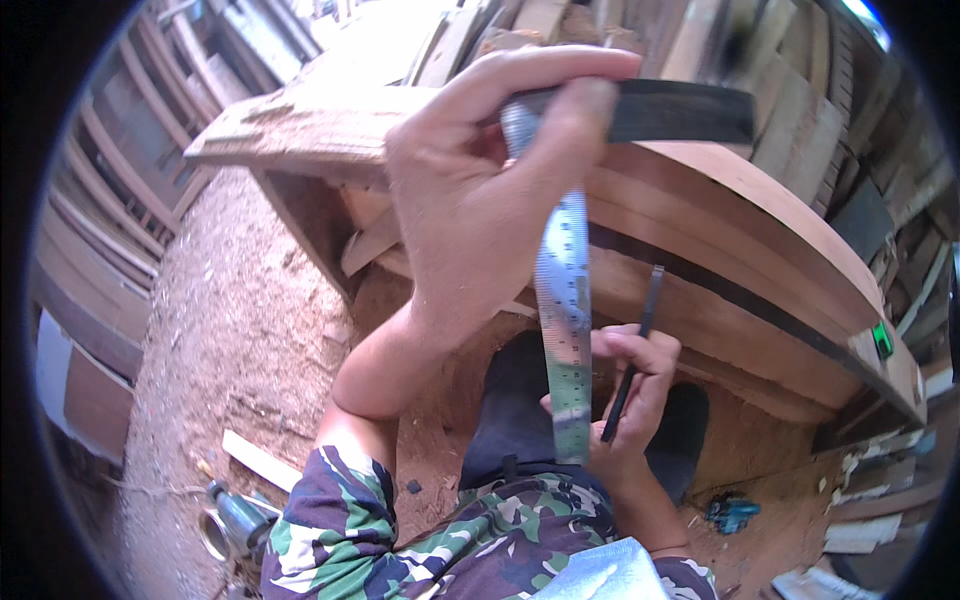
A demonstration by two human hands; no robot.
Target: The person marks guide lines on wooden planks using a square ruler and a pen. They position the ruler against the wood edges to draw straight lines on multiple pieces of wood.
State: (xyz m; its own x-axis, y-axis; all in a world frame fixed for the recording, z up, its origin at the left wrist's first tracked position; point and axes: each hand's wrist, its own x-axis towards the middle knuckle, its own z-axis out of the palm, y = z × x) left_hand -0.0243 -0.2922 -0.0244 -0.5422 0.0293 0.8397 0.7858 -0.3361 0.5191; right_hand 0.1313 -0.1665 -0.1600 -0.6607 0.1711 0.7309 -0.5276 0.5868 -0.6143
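Raised in front of me, my left hand [470,180] grips the black stock [685,112] of a try square between thumb and fingers. The square's steel ruled blade [566,320] hangs down from it, its lower end beside my right hand. My right hand [635,385] is closed around a slim black pencil [640,345], which slants upward past the fingers. Whether the right fingers also touch the blade I cannot tell. Behind both hands stands a long wooden workbench [720,200] with a dark strip along its side.
A green tape measure [882,340] sits at the bench's right end. On the dusty ground, a teal power tool [238,515] lies at lower left and another teal tool [733,512] at lower right. Stacked boards [110,200] line the left; more timber [800,110] stands behind.
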